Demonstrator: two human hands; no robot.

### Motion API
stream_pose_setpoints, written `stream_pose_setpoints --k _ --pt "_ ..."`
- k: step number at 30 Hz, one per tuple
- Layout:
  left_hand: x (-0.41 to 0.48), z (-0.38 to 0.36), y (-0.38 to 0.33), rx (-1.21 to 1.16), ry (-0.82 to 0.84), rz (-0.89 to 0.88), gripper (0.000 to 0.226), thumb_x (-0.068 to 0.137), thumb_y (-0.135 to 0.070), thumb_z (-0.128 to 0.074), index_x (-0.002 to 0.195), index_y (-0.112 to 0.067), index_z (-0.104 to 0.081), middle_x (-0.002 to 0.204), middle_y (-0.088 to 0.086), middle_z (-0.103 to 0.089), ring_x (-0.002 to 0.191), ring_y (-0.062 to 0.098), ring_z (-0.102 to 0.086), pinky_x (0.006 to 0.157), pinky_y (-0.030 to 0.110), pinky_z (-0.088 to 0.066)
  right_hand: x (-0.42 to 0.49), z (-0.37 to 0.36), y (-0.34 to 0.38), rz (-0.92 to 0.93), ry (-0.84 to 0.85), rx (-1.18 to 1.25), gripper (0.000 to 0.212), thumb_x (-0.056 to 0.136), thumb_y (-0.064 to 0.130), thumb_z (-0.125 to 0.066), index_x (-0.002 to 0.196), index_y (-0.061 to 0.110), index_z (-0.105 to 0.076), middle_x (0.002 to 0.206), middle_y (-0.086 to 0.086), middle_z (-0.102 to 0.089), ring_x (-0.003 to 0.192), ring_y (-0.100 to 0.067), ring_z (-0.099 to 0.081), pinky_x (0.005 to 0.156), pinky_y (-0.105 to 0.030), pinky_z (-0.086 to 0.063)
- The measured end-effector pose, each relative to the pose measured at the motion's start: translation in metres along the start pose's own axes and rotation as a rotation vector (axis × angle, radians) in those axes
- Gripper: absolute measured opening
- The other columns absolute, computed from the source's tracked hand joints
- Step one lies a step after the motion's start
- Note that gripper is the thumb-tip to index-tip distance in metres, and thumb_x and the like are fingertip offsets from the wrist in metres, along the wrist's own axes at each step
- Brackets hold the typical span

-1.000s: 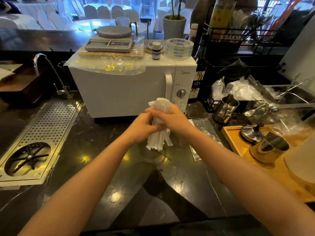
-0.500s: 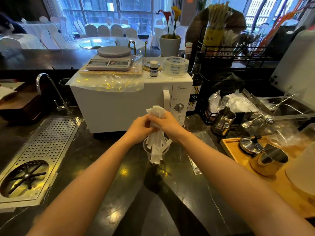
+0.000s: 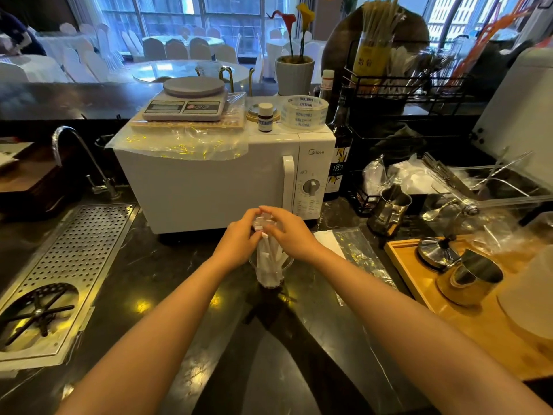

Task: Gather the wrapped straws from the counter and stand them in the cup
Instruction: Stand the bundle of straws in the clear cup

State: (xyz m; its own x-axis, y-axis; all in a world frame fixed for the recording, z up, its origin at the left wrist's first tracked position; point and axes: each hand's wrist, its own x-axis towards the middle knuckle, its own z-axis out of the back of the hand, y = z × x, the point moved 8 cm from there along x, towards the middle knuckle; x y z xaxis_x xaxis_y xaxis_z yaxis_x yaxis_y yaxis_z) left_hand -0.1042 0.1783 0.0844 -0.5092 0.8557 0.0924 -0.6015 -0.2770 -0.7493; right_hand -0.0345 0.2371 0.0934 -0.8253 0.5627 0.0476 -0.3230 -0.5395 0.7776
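Near the worktop's middle, before the microwave (image 3: pixel 209 187), both hands clasp the wrapped straws (image 3: pixel 270 262): left hand (image 3: pixel 239 244) and right hand (image 3: pixel 291 235) with fingers curled around the tops. Release gently, keeping the bundle upright. Inside the clear cup (image 3: pixel 269 271) the straws' lower ends already stand.

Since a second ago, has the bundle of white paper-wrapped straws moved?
Yes. The bundle of white paper-wrapped straws has gone down, from level with the white microwave's dial into the clear plastic cup on the dark counter.
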Motion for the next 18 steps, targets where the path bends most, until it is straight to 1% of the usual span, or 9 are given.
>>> stream_pose_setpoints --k 2,4,5,7,9,11,14,16,18 --pt "0.0 -0.002 0.0 0.073 0.002 -0.024 0.041 0.091 -0.015 -0.045 0.132 -0.015 -0.04 0.116 0.014 -0.061 0.095 0.022 -0.059 0.081 0.03 -0.047 -0.001 -0.002 -0.004 -0.015 0.012 -0.047 0.043 0.096 0.017 -0.041 0.139 0.013 -0.038 0.145 -0.009 -0.043 0.133 -0.023 -0.04 0.108 -0.031 -0.033" --pt "-0.001 -0.004 -0.001 0.165 0.007 -0.062 0.037 0.092 -0.017 -0.043 0.129 -0.015 -0.046 0.122 0.014 -0.06 0.107 0.026 -0.057 0.091 0.037 -0.047 -0.003 -0.007 -0.009 -0.015 0.044 -0.117 0.043 0.098 0.02 -0.037 0.14 0.013 -0.036 0.147 -0.009 -0.04 0.136 -0.024 -0.037 0.111 -0.034 -0.03" --pt "-0.002 -0.004 -0.001 0.208 0.015 -0.076 0.036 0.092 -0.018 -0.042 0.127 -0.016 -0.048 0.123 0.014 -0.06 0.109 0.028 -0.056 0.094 0.039 -0.047 -0.004 -0.009 -0.01 -0.02 0.064 -0.141 0.043 0.098 0.02 -0.036 0.141 0.014 -0.035 0.148 -0.009 -0.039 0.136 -0.025 -0.036 0.112 -0.035 -0.029" --pt "-0.004 -0.005 0.0 0.275 0.022 -0.09 0.035 0.092 -0.022 -0.041 0.127 -0.018 -0.049 0.123 0.012 -0.06 0.11 0.028 -0.056 0.095 0.04 -0.047 -0.009 -0.012 -0.012 -0.031 0.1 -0.169 0.045 0.099 0.022 -0.033 0.143 0.015 -0.031 0.151 -0.009 -0.034 0.139 -0.026 -0.033 0.113 -0.035 -0.027" --pt "-0.004 -0.007 0.001 0.363 0.024 -0.108 0.038 0.093 -0.025 -0.039 0.13 -0.02 -0.045 0.125 0.011 -0.058 0.111 0.027 -0.054 0.094 0.038 -0.046 -0.012 -0.012 -0.012 -0.03 0.126 -0.215 0.046 0.099 0.022 -0.032 0.144 0.015 -0.025 0.154 -0.008 -0.029 0.141 -0.025 -0.028 0.115 -0.034 -0.023" --pt "-0.004 -0.009 0.003 0.449 0.04 -0.111 0.042 0.094 -0.025 -0.037 0.135 -0.021 -0.038 0.131 0.012 -0.053 0.116 0.027 -0.051 0.095 0.037 -0.045 -0.013 -0.012 -0.01 -0.012 0.137 -0.286 0.048 0.099 0.022 -0.032 0.145 0.014 -0.022 0.155 -0.008 -0.025 0.142 -0.025 -0.025 0.115 -0.034 -0.022" --pt "-0.003 -0.009 0.009 0.533 0.051 -0.093 0.047 0.093 -0.019 -0.039 0.139 -0.018 -0.031 0.138 0.014 -0.044 0.122 0.029 -0.044 0.098 0.038 -0.042 -0.014 -0.014 -0.01 0.018 0.143 -0.369 0.05 0.099 0.019 -0.033 0.146 0.014 -0.017 0.156 -0.008 -0.021 0.143 -0.025 -0.023 0.115 -0.035 -0.022" --pt "-0.003 -0.006 0.013 0.61 0.037 -0.061 0.05 0.092 -0.017 -0.042 0.14 -0.016 -0.028 0.143 0.016 -0.036 0.127 0.031 -0.039 0.101 0.04 -0.038 -0.014 -0.013 -0.011 0.024 0.141 -0.411 0.052 0.098 0.016 -0.035 0.147 0.013 -0.015 0.156 -0.008 -0.019 0.142 -0.026 -0.021 0.114 -0.035 -0.024" --pt "-0.002 -0.002 0.019 0.658 0.027 0.01 0.055 0.092 -0.023 -0.043 0.142 -0.017 -0.021 0.148 0.016 -0.028 0.134 0.033 -0.03 0.106 0.043 -0.033 -0.014 -0.011 -0.011 0.017 0.124 -0.415 0.056 0.096 0.016 -0.038 0.147 0.015 -0.014 0.156 -0.008 -0.017 0.142 -0.027 -0.019 0.114 -0.038 -0.025"
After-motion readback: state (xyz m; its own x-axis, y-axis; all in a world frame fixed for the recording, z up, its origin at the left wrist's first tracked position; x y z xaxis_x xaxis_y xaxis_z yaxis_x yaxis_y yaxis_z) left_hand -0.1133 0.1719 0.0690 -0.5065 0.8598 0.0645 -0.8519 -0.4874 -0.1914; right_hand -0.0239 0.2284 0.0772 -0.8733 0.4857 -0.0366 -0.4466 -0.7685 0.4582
